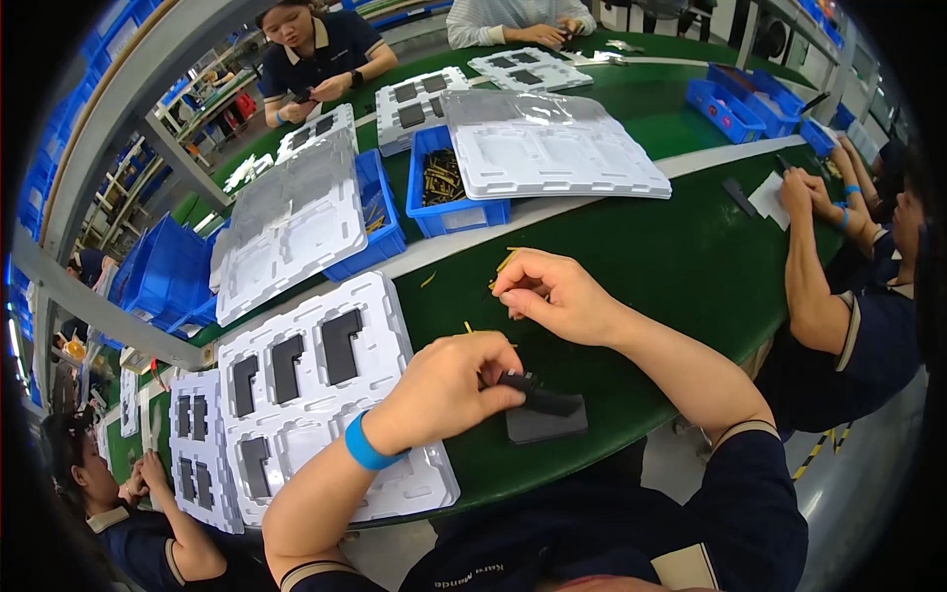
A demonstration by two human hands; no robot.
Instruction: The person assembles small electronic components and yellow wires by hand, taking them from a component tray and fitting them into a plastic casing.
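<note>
The left hand, fingers closed against thumb, pinched a small black flat part over a dark grey rectangular block on the green counter. The right hand curled beside a thin yellow strip, its grip unclear.

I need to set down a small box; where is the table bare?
Widest patch: the green table between the right hand and the dark bar. Another lies beyond the pale strip, between the stacked white trays and far-right blue bins. Crowded: the left, with a tray of black parts, and around the left hand.
</note>
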